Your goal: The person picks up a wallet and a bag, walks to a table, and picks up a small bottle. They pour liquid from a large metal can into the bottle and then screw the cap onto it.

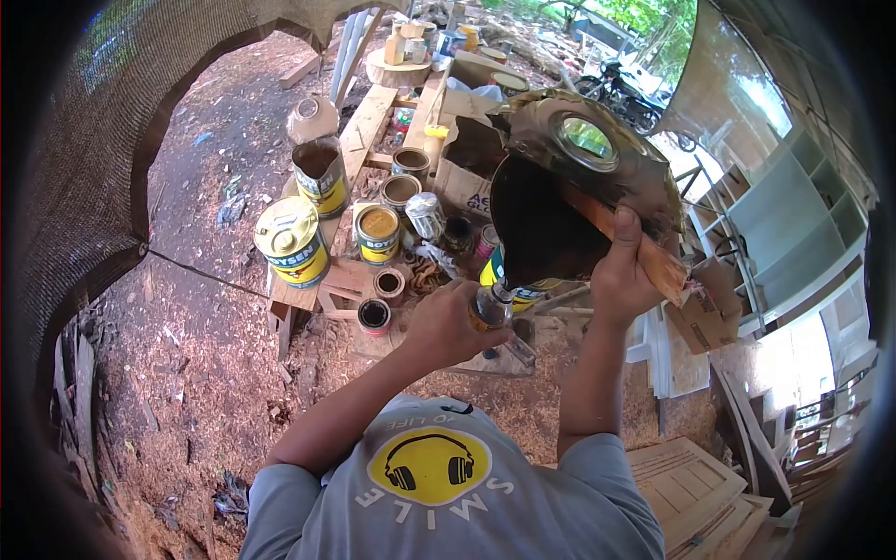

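Note:
My right hand (623,271) holds up a large, stained metal can (644,177), tilted, with its thumb pressing a flat wooden stick (661,266) against it. The can has a round hole in its top and a wide, dark opening facing me. In my left hand (453,327) is a small clear glass bottle (490,306), its neck pointing up. The can's lower edge sits right at the bottle's mouth. Just left of that hand stand small open cans, one with dark contents (374,315) and a brownish one (389,283).
Boysen paint cans, one lidded (291,241) and one ochre-topped (378,231), crowd a low wooden bench (303,294). A cardboard box (462,182) stands behind them. Wooden panels (686,485) lean at lower right, a pale shelf unit (793,215) farther up. Netting (187,103) hangs at left.

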The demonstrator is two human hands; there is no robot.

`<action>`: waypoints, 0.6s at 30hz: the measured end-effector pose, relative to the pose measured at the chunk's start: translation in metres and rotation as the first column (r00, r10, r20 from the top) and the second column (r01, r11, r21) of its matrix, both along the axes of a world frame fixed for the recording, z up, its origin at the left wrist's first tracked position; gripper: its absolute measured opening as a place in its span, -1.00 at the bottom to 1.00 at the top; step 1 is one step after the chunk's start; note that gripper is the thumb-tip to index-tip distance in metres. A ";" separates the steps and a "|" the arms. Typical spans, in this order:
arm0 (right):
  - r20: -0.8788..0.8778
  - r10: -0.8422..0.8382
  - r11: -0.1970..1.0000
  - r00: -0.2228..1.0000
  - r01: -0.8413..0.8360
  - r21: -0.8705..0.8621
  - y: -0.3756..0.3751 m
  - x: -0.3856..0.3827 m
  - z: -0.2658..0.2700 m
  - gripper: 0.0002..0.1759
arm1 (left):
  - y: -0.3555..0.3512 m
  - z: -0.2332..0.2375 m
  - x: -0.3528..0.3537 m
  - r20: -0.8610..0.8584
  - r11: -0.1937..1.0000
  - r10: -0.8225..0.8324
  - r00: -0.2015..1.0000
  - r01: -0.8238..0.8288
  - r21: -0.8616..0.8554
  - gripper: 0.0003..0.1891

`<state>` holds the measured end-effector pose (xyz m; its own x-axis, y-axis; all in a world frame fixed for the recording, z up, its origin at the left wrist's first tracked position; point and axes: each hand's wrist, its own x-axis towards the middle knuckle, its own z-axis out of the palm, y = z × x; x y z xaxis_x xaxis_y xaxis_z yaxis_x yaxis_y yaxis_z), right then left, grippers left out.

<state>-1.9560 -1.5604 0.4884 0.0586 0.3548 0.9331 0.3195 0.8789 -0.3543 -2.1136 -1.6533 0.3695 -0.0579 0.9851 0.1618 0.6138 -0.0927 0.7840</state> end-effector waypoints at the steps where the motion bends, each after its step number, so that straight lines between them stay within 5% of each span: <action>1: 0.000 -0.004 1.000 1.000 0.004 0.003 0.000 0.000 0.000 -0.74 | 0.000 0.000 0.000 0.000 1.000 -0.002 1.000 0.002 0.002 -0.28; 18: -0.029 0.012 0.999 1.000 -0.011 0.032 -0.002 -0.003 0.003 -0.74 | -0.002 -0.003 0.002 0.018 0.997 -0.004 1.000 0.002 0.074 -0.31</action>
